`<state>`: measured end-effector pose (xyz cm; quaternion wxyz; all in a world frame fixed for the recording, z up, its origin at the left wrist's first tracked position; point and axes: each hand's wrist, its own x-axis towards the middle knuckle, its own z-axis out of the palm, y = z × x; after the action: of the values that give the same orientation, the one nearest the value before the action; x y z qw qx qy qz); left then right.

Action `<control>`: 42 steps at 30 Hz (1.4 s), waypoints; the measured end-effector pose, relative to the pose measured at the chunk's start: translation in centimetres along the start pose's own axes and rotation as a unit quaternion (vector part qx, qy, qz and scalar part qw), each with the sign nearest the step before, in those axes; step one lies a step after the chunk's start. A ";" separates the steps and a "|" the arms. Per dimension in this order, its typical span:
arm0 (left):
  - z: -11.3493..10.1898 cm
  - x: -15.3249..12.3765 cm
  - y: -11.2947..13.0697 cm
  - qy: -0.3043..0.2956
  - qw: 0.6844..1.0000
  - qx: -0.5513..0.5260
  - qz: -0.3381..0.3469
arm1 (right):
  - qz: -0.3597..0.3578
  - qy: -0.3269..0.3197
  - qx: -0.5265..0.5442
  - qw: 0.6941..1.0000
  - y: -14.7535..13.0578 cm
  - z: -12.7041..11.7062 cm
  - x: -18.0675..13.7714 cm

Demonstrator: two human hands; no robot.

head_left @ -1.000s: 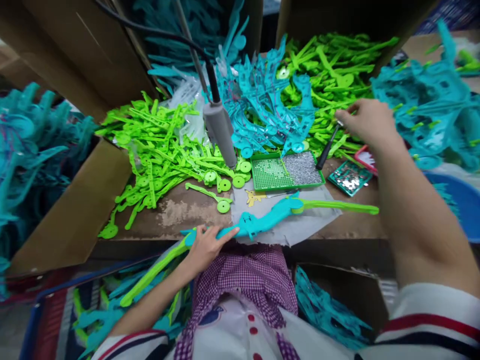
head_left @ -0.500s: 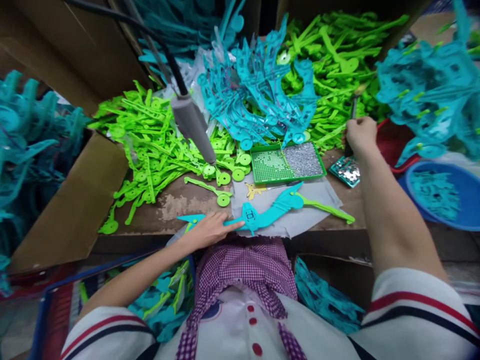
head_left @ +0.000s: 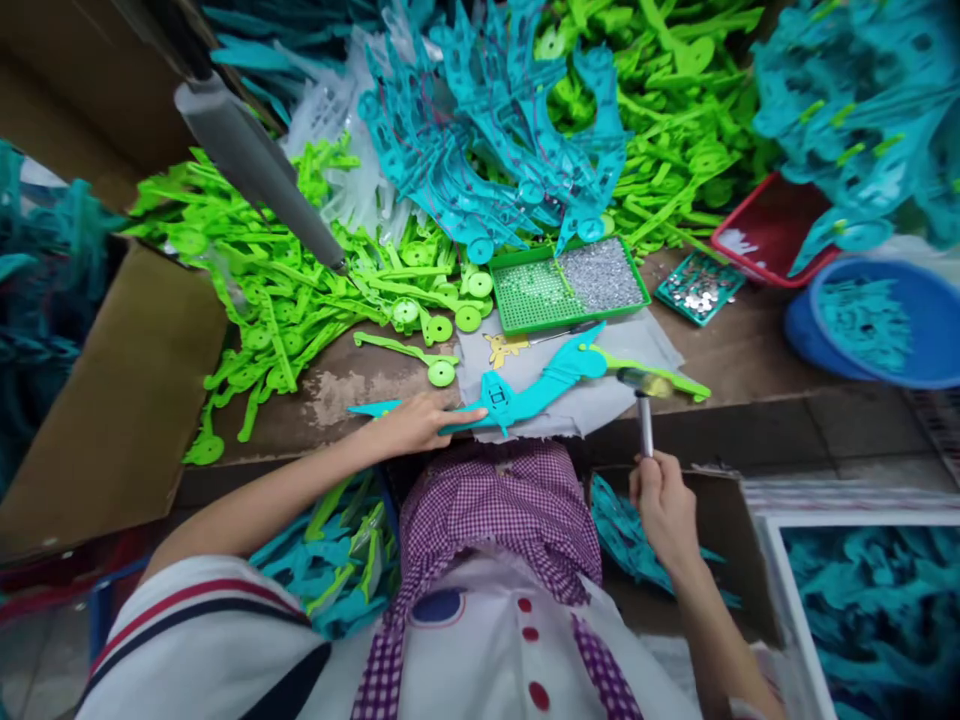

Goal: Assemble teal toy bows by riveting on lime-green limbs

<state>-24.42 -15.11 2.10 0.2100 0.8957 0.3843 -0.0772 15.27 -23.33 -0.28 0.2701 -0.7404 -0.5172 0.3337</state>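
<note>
A long teal plastic piece (head_left: 525, 392) with a green arm (head_left: 660, 377) at its right end lies on a grey cloth (head_left: 592, 408) at the bench's front edge. My left hand (head_left: 416, 422) lies on the teal piece's left part, fingers flat, pressing it down. My right hand (head_left: 664, 505) is closed round the handle of a small hammer (head_left: 643, 400). The hammer's head hangs just above the green arm, right of the joint.
A green tray of small metal bits (head_left: 570, 290) sits behind the cloth, with a small teal tray (head_left: 697, 290), a red tray (head_left: 765, 235) and a blue basin (head_left: 885, 320) to its right. Green and teal piles (head_left: 300, 270) fill the back. A grey hanging tool (head_left: 255, 165) slants over the left.
My right hand left the trays at the back right, came down to the front edge with the hammer, and now holds its head over the green arm. The left hand stayed.
</note>
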 end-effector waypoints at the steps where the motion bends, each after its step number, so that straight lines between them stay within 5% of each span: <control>1: 0.0 0.1 0.0 0.000 1.000 -0.005 -0.006 | 0.002 -0.009 -0.013 1.000 0.2 0.2 -0.3; 3: -0.1 0.1 0.2 -0.002 1.000 -0.009 -0.017 | 0.005 -0.015 -0.026 1.000 0.0 0.4 -0.5; 7: -0.2 0.0 0.7 -0.009 1.000 0.000 -0.015 | -0.009 0.099 -0.044 0.994 -1.2 0.5 0.2; 13: 0.4 -0.1 0.4 0.009 0.999 0.029 -0.011 | -0.006 -0.031 -0.121 0.992 -1.0 -0.1 1.4; 18: 0.8 -0.2 0.0 0.021 0.998 0.054 0.002 | 0.016 0.086 -0.098 0.991 -1.2 -1.1 3.0; 23: 0.8 0.0 0.0 0.023 0.999 0.047 0.011 | 0.012 0.006 -0.149 0.989 -2.0 -1.2 4.0; 28: 0.8 -0.3 -0.4 0.038 0.999 0.024 0.017 | 0.059 0.126 -0.156 0.978 0.2 -3.1 3.2; 33: -0.8 1.4 0.2 0.053 0.998 -0.018 0.028 | 0.066 0.115 -0.130 0.983 1.1 -3.5 3.2; 38: -2.2 5.7 2.1 0.132 0.991 0.000 0.003 | -0.022 0.110 0.030 0.993 -2.8 -1.6 3.2; 42: 0.7 1.8 3.8 0.302 0.949 -0.035 -0.078 | -0.121 -0.036 -0.061 0.990 -4.9 1.6 2.1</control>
<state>-20.40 -16.57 2.14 0.1087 0.8365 0.5005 0.1946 11.66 -19.69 1.89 0.2445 -0.6747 -0.6320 0.2926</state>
